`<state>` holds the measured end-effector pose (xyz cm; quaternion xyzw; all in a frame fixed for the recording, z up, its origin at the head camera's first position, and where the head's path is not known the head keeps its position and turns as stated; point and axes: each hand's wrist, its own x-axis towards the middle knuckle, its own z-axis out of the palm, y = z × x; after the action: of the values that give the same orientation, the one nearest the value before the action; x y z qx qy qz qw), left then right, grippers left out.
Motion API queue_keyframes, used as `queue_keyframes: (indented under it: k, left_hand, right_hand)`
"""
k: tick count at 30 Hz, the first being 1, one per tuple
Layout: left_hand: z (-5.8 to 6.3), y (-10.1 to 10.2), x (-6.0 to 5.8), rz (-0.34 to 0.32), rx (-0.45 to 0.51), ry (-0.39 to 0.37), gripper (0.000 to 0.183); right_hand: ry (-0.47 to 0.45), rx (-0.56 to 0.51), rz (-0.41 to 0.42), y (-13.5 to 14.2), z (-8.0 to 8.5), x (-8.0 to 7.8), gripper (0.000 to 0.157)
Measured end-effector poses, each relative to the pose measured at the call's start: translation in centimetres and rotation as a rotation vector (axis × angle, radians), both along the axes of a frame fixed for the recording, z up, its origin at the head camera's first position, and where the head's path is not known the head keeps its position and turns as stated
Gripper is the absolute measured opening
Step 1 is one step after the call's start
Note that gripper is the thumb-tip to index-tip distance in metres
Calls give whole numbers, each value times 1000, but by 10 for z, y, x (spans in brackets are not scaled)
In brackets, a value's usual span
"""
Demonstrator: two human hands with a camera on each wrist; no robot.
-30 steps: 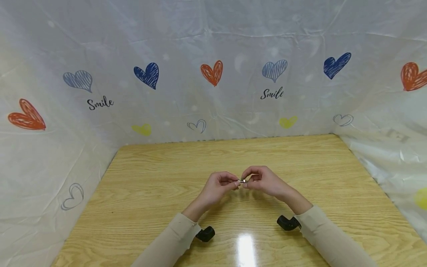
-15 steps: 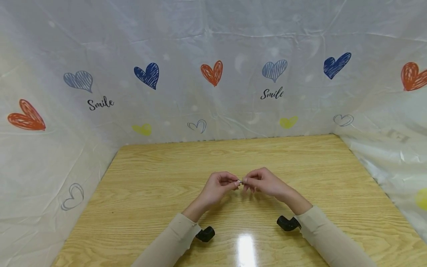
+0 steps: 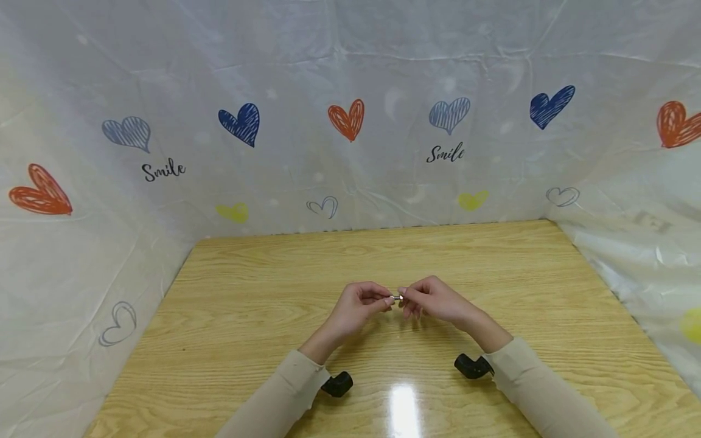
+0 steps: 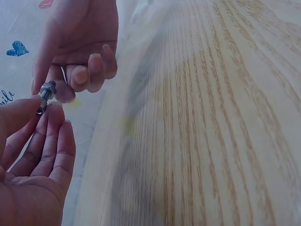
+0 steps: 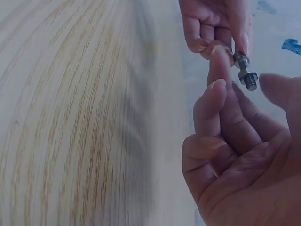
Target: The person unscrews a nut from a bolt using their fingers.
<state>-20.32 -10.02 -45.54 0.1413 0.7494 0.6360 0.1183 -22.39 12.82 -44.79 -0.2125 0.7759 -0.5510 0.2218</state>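
Note:
A small silver bolt (image 3: 397,297) with a hex nut (image 5: 248,77) on its thread is held just above the table in the middle of the head view. My left hand (image 3: 355,307) pinches its head end between thumb and fingertips. Past the nut, the bolt's threaded tip points toward my right hand (image 3: 438,302). In the right wrist view that hand's thumb (image 5: 277,89) stands apart from the nut, and its fingers are loosely bent beside and behind the bolt. Whether a right fingertip touches the nut, I cannot tell.
Beneath both hands lies a wood-grain table (image 3: 263,340). White sheeting (image 3: 394,79) printed with hearts and "Smile" hangs around its back and sides. Each sleeve cuff has a black fitting under it, such as the left fitting (image 3: 338,384).
My right thumb and fingers have shifted around the nut: they covered it half a second ago, and now it shows between the hands. My left hand has stayed in place with the bolt.

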Motion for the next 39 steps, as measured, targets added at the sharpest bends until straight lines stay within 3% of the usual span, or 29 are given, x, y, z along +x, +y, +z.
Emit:
queue_keyframes:
  k: [4,11,18,23,32,39]
  left_hand:
    - [0,0,0,-3,3,2,14]
    - [0,-1,0,3,6,-10,14]
    - [0,-1,0,3,7,-1,15]
    - [2,-1,1,7,3,-4,13]
    - [-1,0,1,3,10,8,14]
    - [0,-1,2,5,3,5,14]
  right_hand:
    - [-6,-8,3,0,2,1,43]
    - [19,-34,10,2,1,0,21]
    - [-5,-51,-11,2,1,0,40]
    - [9,-10,-13,2,2,-1,34]
    - [-8,-21,3,1,2,0,41]
    - [9,-44,2,2,2,0,27]
